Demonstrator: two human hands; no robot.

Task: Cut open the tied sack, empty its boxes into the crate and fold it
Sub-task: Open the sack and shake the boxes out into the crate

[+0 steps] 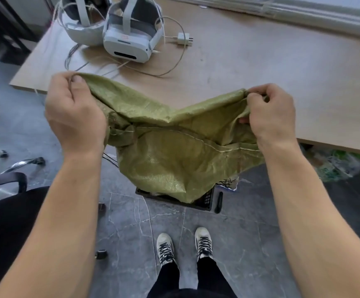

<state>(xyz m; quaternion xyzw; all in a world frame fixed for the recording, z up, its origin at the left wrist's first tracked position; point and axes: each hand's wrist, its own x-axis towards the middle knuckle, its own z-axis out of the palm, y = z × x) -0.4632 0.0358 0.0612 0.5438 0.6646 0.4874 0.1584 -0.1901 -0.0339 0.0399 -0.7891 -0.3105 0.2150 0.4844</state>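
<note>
A limp olive-green woven sack (174, 147) hangs in the air between my hands, sagging in the middle, with a pale stitched seam running across it. My left hand (75, 112) pinches its upper left corner. My right hand (269, 115) grips the upper right corner. The sack's lower end drapes over a black plastic crate (207, 201) on the floor, which it mostly hides. Whether boxes lie in the crate I cannot tell. A dark cutter-like tool (218, 202) lies on the floor right of the crate.
A wooden table (261, 61) stands behind the sack, carrying two white headsets (129, 39), cables and a charger plug (184, 38). An office chair (4, 181) is at my left. Green bagged items (334, 164) sit under the table. My shoes (183, 246) stand on grey tiles.
</note>
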